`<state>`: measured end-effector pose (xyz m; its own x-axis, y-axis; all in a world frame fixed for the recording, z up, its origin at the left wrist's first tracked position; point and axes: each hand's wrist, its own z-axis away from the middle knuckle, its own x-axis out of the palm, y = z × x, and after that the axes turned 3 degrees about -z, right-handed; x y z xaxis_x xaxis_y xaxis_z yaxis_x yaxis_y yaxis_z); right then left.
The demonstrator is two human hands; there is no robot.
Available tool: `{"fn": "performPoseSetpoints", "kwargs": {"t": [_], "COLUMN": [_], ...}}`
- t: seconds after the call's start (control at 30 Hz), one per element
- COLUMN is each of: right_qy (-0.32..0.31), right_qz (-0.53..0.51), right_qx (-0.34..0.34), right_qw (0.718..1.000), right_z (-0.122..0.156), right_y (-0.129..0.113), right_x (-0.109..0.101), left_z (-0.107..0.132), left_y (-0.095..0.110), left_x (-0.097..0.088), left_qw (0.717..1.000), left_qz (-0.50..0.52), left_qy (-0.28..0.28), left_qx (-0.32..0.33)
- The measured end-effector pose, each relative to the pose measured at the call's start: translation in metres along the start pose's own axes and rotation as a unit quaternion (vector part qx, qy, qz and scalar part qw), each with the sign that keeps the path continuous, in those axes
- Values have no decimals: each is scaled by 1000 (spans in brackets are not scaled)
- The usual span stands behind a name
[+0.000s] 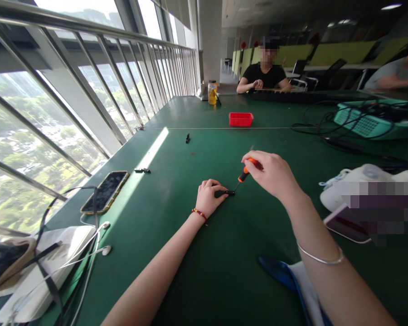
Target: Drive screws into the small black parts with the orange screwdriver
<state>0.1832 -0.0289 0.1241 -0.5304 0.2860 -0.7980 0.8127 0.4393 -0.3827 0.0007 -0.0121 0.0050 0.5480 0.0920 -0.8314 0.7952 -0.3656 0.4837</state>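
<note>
Closest to the camera, the person's right forearm (314, 222), ringed by a silver bangle (321, 261), reaches in from the lower right. At the centre of the work, a small black part (230, 193) sits at the fingertips of the left hand (209, 197), its visible long axis running roughly left to right. That hand pinches it low over the green bench (149, 217), so the left is the nearer one. The right hand (272, 174), above and to the right of the part, is closed round an orange-and-black screwdriver (244, 174). Its shaft slants down and leftward to the part's free right end; whether the tip touches is too small to tell. Farther left lie a small black piece (143, 170) and a smartphone (105, 192); beyond the hands are another black piece (187, 138), a red plastic tray (241, 120) and, across the bench, a seated co-worker in black (267, 72).
</note>
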Motion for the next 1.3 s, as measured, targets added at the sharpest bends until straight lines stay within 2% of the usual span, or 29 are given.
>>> {"fn": "performPoseSetpoints", "kwargs": {"t": [0.17,0.47,0.6,0.97,1.3], "right_qy": [9,32,50,13,11], "right_qz": [8,25,23,27,18], "right_qx": [8,-44,-21,-30,-37], "right_qw": [1000,998,998,999,999], "right_z": [-1,0,1,1,1], "right_y": [-1,-1,-5,-5,-6], "right_x": [3,3,5,0,0], "left_z": [0,2,2,1,1], "left_y": [-1,-3,-3,-4,-4], "left_x": [1,2,1,1,1], "left_qw": [1000,999,999,999,999], "left_qz": [-2,23,26,30,30], "left_qy": [2,25,28,18,16], "left_qx": [1,11,13,11,11]}}
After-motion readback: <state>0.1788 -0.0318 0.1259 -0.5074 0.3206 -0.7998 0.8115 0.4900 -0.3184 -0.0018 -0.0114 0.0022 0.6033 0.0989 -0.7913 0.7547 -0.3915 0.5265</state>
